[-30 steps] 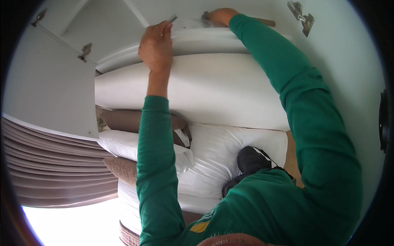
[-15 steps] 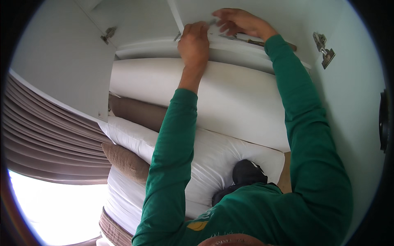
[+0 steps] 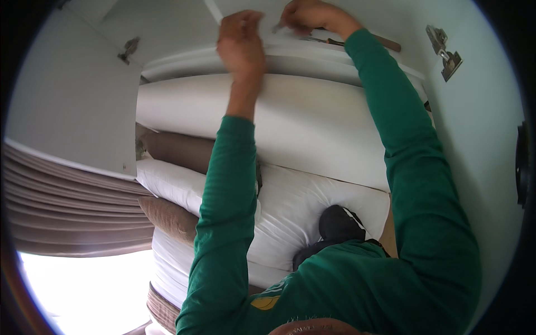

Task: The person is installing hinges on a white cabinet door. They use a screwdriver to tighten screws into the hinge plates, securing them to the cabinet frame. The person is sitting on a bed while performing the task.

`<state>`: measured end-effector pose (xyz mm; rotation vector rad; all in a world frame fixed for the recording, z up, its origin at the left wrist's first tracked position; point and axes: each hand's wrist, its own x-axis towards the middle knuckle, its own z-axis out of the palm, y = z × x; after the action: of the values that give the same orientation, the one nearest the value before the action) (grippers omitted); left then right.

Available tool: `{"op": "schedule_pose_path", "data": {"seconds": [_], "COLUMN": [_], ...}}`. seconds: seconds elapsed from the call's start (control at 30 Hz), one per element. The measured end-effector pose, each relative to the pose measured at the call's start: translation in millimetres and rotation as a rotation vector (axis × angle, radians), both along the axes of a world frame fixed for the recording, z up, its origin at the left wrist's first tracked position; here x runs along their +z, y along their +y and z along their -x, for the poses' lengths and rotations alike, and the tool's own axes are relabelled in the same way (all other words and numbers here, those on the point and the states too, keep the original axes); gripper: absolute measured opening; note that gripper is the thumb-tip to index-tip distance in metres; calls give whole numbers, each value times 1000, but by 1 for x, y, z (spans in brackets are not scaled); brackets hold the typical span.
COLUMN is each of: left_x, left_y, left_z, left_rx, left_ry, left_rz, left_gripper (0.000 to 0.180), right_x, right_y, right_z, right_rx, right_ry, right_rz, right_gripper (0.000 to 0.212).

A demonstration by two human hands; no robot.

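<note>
Over the cabinet shelf [image 3: 290, 50], my left hand [image 3: 241, 47] is raised with its fingers curled together. It is blurred, and whatever it may hold cannot be made out. Close by on its right, my right hand [image 3: 315, 17] pinches a small grey metal piece [image 3: 277, 27], also blurred, at its fingertips. Below that hand a thin metal tool [image 3: 315, 39] lies on the shelf, partly hidden by the hand and sleeve. A brown tool handle [image 3: 388, 43] shows beyond my right sleeve.
Metal hinges sit on the left cabinet wall [image 3: 129, 50] and the right one [image 3: 444, 53]. Beneath the shelf are a padded white headboard [image 3: 312, 111], a white pillow [image 3: 173, 181], brown cushions [image 3: 167, 218] and a bed where my dark-clad knee [image 3: 340, 223] rests. A pleated curtain [image 3: 67, 206] hangs left.
Both hands have moved left and slightly up in the picture, and the gap between them has widened. The whole view has shifted a little. The small grey piece stays with my right hand.
</note>
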<state>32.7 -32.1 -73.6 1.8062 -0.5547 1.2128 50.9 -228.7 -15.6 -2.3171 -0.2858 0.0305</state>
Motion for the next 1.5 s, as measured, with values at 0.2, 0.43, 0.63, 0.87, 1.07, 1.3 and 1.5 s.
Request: {"op": "schedule_pose_path", "data": {"seconds": [0.2, 0.43, 0.63, 0.87, 1.07, 1.3, 1.5], "left_x": [12, -2, -3, -9, -3, -21, -34], "left_y": [58, 84, 69, 69, 58, 54, 58], "left_z": [20, 26, 29, 30, 29, 29, 28], "left_rx": [-169, -37, -79, -148, 63, 1, 165], "left_ry": [120, 198, 207, 195, -130, -60, -159], "left_rz": [221, 63, 62, -22, -472, -384, -303], "left_gripper": [18, 25, 23, 19, 12, 10, 8], "right_x": [-22, -37, -41, -47, -9, 1, -30], "right_y": [-4, 6, 2, 5, -14, -11, 28], "right_z": [-13, -27, -36, -38, 2, 33, -10], "right_rx": [-85, -89, -77, -55, 14, 188, 365], "right_ry": [-107, -89, -33, -50, -133, -83, -316], "right_rz": [665, 826, 876, 855, 524, 31, 46], "right_gripper": [27, 26, 26, 26, 23, 28, 27]}}
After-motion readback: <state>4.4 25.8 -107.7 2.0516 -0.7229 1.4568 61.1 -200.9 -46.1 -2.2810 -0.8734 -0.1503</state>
